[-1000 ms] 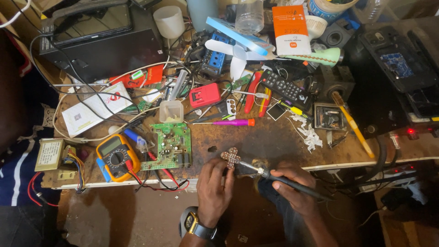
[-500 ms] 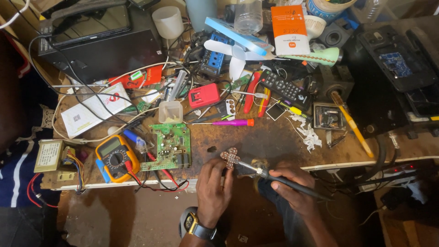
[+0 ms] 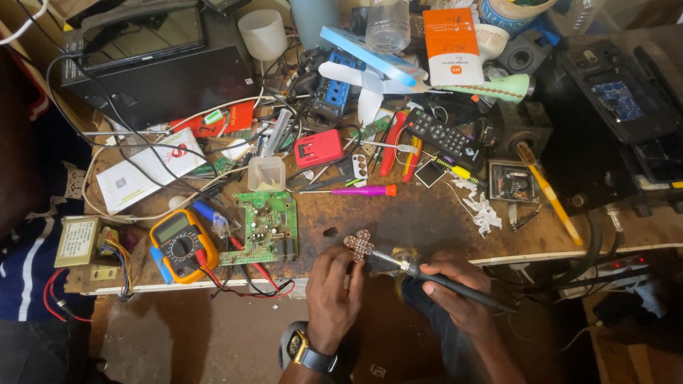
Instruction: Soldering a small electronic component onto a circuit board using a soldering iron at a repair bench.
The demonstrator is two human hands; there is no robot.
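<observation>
At the workbench's front edge my left hand (image 3: 331, 293) pinches a small cross-shaped copper-coloured circuit board (image 3: 358, 244) with its fingertips. A watch sits on that wrist. My right hand (image 3: 455, 291) grips a black soldering iron (image 3: 455, 284) like a pen. Its metal tip points left and touches the lower right side of the small board. The iron's cord runs off to the right, over the bench edge.
A green circuit board (image 3: 266, 227) and a yellow multimeter (image 3: 181, 244) with red leads lie left of my hands. Behind are a pink screwdriver (image 3: 359, 190), a remote control (image 3: 446, 136), a red box (image 3: 318, 148), pliers, wires and a black case (image 3: 153, 64). A transformer (image 3: 80, 241) sits far left.
</observation>
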